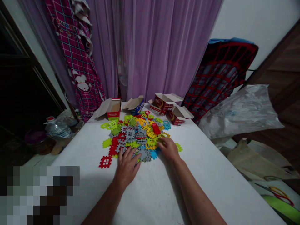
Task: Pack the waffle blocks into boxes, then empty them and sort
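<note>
A heap of flat plastic building pieces with notched edges (130, 133) in red, grey, yellow, lime green and blue covers the middle of the table. My left hand (127, 165) lies palm down at the heap's near edge, fingers spread, its tips touching grey and lime pieces. At the right side of the heap is my right hand (169, 149), its fingers bent together over the yellow and lime pieces; whatever they grip is hidden. One red window-like piece (105, 162) lies left of my left hand. A bright red block (156, 128) rests on top of the heap.
Behind the heap stand opened cardboard boxes: a red one (114, 111), a blue one (137, 107) and dark red ones (163, 103) at right. Purple curtains (150, 47) hang behind the white table (150, 193). Scissors (276, 191) lie off the table at lower right.
</note>
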`<state>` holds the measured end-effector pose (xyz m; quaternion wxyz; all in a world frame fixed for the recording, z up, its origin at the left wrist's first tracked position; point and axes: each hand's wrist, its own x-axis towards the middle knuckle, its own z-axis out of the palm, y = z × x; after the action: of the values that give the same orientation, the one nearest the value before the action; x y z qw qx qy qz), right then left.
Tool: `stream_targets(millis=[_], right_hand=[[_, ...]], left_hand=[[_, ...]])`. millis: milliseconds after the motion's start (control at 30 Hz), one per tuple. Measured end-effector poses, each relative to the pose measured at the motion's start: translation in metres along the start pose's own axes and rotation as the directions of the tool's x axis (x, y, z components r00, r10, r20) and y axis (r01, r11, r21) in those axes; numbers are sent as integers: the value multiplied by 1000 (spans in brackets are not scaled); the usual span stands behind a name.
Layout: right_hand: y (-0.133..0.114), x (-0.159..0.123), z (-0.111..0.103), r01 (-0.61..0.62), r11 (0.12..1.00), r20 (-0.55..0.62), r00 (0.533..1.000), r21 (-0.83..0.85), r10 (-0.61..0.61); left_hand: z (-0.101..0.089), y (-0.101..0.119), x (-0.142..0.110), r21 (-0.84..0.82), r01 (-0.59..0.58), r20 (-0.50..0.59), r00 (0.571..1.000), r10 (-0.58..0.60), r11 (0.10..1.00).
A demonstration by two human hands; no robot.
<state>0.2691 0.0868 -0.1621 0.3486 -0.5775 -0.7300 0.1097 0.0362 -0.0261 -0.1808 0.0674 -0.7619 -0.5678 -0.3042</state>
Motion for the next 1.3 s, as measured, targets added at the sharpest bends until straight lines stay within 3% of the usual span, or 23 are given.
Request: stream_targets(millis=[100, 233, 400, 533, 633, 700, 767, 833, 1000, 1133, 1300], right_hand=[[-2, -24, 5, 128, 977, 26, 992, -171, -125], [-1, -28, 13, 140, 963, -9, 989, -230, -146], [1, -32, 10, 169, 974, -135, 973, -151, -190], [9, -45, -6, 30, 999, -218, 976, 36, -22], [21, -53, -16, -76, 980, -81, 992, 183, 92], [28, -55, -19, -79, 972, 52, 996, 220, 69], [29, -56, -20, -35, 977, 94, 995, 212, 15], [27, -58, -21, -17, 986, 47, 999, 163, 9], [8, -79, -21, -174, 978, -68, 984, -116, 167], [-5, -95, -16, -97, 937, -47, 995, -336, 87], [-7, -95, -9, -50, 910, -38, 999, -413, 38]], left_hand=[[1, -1, 0, -5, 2, 3, 1000, -2, 1000], [2, -2, -1, -6, -1, 8, 1000, 1, 1000], [3, -3, -2, -14, 12, -1, 1000, -12, 1000], [2, -2, -1, -7, 8, 12, 1000, -8, 1000], [0, -2, 0, -8, 7, 24, 1000, -7, 1000], [-1, -2, 0, -6, 4, 38, 999, -4, 1000], [-1, -3, 0, -1, -5, 51, 999, 6, 1000], [-1, -4, 0, 4, -11, 51, 999, 11, 1000], [1, -6, -2, 15, -11, 43, 999, 10, 1000], [3, -7, -1, 14, -14, 53, 998, 13, 1000], [3, -8, -1, 27, -25, 57, 998, 24, 999]])
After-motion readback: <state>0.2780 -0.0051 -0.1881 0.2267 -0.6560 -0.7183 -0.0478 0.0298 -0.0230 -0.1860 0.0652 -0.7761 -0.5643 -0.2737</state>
